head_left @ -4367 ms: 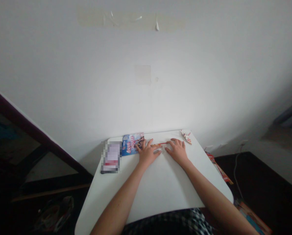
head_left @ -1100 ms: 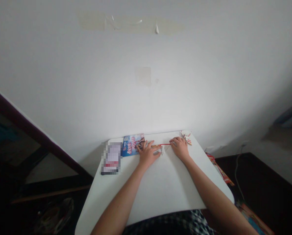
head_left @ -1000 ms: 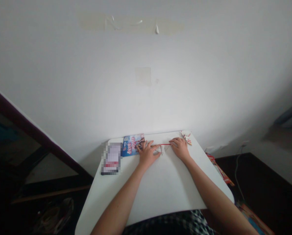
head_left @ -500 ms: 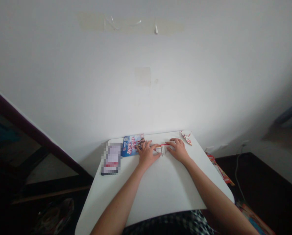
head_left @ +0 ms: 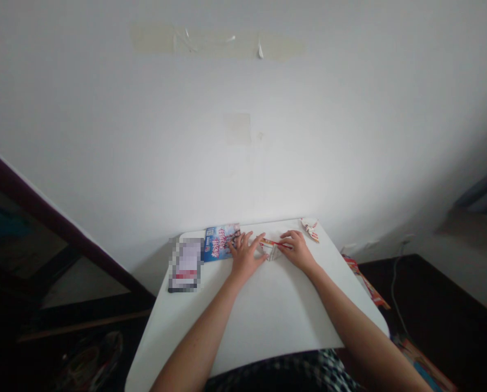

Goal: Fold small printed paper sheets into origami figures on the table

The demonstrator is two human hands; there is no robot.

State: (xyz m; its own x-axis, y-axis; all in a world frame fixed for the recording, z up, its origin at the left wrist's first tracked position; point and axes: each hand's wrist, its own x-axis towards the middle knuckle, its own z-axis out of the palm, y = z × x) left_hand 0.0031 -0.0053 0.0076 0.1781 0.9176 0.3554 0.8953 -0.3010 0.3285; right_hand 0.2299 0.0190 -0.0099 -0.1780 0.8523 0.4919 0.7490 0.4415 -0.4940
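Between my hands, near the back of the white table (head_left: 284,305), lies a small piece of folded paper (head_left: 271,252), white with printing and a red and yellow edge. My left hand (head_left: 245,257) has its fingers spread; forefinger and thumb touch the paper's left side, and the other fingertips rest by the blue printed leaflet (head_left: 217,247). With bent fingers and thumb, my right hand (head_left: 298,252) pinches the red edge at the paper's right end. Part of the paper is hidden under the fingers.
A blurred-out phone-like object (head_left: 186,264) lies left of the leaflet. At the table's back right corner sits a white and red folded paper piece (head_left: 310,228). The wall (head_left: 243,174) stands behind the table. A cable (head_left: 394,294) hangs at right.
My right hand has shifted slightly and now pinches the red edge, which tilts down to the right where it lay level before. My left hand stays nearly in place.
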